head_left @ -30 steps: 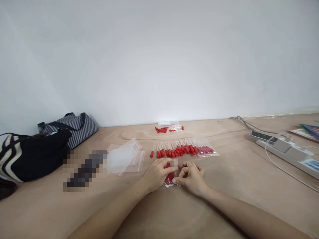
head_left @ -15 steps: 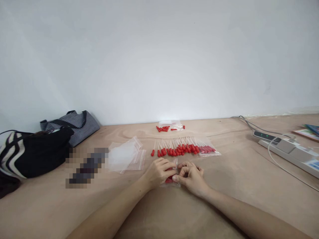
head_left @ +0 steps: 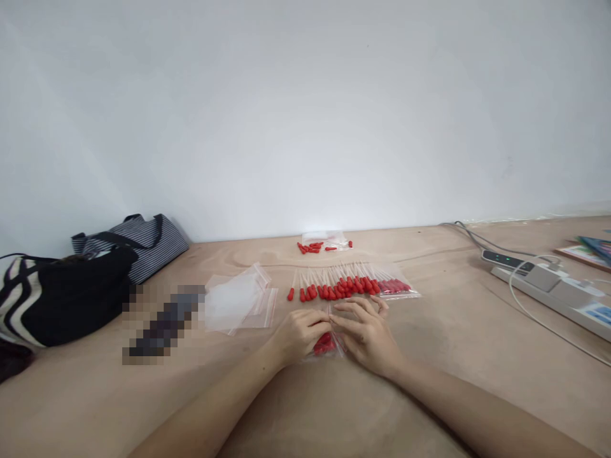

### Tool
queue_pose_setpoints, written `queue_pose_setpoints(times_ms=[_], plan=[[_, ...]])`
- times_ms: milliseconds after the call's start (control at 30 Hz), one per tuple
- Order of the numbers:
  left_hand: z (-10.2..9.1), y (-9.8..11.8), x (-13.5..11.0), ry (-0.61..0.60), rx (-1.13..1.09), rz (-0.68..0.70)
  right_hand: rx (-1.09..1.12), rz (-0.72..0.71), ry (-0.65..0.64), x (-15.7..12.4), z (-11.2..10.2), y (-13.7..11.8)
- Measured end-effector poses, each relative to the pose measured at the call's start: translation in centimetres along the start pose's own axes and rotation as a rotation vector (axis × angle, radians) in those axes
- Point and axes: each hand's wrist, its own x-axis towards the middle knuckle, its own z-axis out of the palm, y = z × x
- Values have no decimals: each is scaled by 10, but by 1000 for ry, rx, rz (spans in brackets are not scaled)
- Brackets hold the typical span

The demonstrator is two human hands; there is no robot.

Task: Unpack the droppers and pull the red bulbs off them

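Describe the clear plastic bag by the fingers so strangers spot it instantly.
On the light-brown wooden table, find the row of pale sticks with red, bulb-shaped ends. Nearer, between the left hand and right hand, lies the small clear plastic bag with red contents. Unlike the clear bag at the row's right end, this one has fingers on it.

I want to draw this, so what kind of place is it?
Probably an indoor workspace: a wooden tabletop against a pale wall, with plastic bags and red-tipped sticks laid out.
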Motion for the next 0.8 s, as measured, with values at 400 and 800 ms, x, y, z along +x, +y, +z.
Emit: queue_pose_setpoints(times_ms=[400,800], plan=[[-1,3,4,-120,44,68,-147,-446,136,9,13,11],[-27,11,-5,-290,-179,-250,54,-283,-206,8,-7,16]])
